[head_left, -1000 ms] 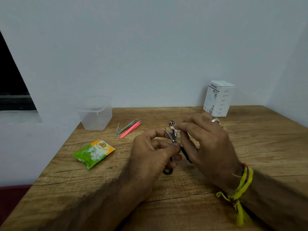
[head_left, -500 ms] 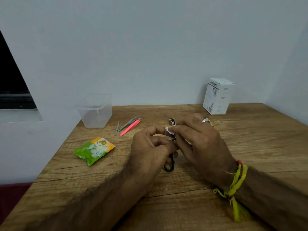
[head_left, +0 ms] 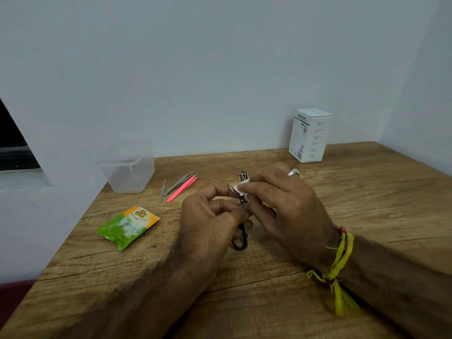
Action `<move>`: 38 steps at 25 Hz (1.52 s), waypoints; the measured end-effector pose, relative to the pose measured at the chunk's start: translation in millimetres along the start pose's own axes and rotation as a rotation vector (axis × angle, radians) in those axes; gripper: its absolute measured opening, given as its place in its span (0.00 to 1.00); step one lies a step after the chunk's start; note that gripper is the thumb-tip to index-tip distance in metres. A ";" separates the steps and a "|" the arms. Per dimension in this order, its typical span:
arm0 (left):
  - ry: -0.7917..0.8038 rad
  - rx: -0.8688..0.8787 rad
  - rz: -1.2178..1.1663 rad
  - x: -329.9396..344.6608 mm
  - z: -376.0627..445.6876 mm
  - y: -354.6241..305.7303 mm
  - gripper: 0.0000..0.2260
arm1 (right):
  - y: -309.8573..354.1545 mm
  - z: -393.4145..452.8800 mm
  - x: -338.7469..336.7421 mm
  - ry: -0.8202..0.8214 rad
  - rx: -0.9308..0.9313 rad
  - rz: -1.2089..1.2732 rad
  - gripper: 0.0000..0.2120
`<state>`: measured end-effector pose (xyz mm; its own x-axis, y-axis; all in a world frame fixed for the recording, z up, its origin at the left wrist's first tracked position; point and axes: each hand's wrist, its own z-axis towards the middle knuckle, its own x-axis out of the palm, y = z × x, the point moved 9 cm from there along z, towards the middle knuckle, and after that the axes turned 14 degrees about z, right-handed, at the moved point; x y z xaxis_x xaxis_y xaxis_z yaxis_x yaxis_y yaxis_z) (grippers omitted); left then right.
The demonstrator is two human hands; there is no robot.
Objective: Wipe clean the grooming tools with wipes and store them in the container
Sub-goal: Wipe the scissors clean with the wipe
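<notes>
Steel blades are the main risk here: the small scissors point(head_left: 241, 216) have a bare tip that sticks out up and to the left, very near the left index finger, and the thin white wipe point(head_left: 241, 188) gives little protection, so a quick stroke along the edge could, in my judgement, cut a fingertip or tear the wipe. The left hand point(head_left: 210, 223) has its fingers curled around the middle of the scissors, and the black handle loop hangs below this hand, close to the wooden table point(head_left: 367, 216); I cannot tell if the loop touches the wood. The right hand point(head_left: 281, 206) pinches the wipe against the blades with thumb and fingers, so both hands are closed on something and meet at the centre of the view. If the left grip becomes loose while the right hand pulls, the scissors may turn or slip down on the table. Behind the right fingers a small metal tool point(head_left: 242, 176) stands out, probably a nail clipper, but it is too small to be sure. The other tools, grey tweezers point(head_left: 179, 182) and a pink tool point(head_left: 182, 189), lie together to the left, between the hands and the clear container point(head_left: 127, 167), which is well apart from the hands. A green wipe packet point(head_left: 127, 227) lies nearer, left of the left hand.
</notes>
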<state>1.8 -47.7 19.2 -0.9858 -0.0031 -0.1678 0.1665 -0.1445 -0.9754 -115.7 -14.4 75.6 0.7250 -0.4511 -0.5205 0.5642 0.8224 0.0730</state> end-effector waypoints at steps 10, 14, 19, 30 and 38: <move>-0.012 -0.009 0.029 -0.6 -0.7 -0.3 0.10 | -9.0 -2.2 5.6 0.057 0.054 -0.024 0.09; -0.013 -0.011 0.034 -1.5 -0.2 1.1 0.10 | -4.8 -0.3 6.5 0.045 0.042 -0.052 0.08; -0.013 -0.011 0.040 -1.5 -0.4 1.8 0.09 | -4.8 1.5 6.9 0.043 0.054 -0.064 0.08; -0.011 -0.004 0.043 -0.6 0.4 1.4 0.09 | -11.7 4.0 6.6 0.013 0.094 -0.040 0.09; -0.024 -0.014 0.024 -1.8 1.5 4.0 0.10 | -1.2 0.0 10.3 0.058 0.063 -0.052 0.10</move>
<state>4.2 -49.8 15.8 -0.9817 -0.0302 -0.1880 0.1903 -0.1305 -0.9730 -109.0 -20.1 70.1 0.6709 -0.4705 -0.5732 0.6258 0.7739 0.0972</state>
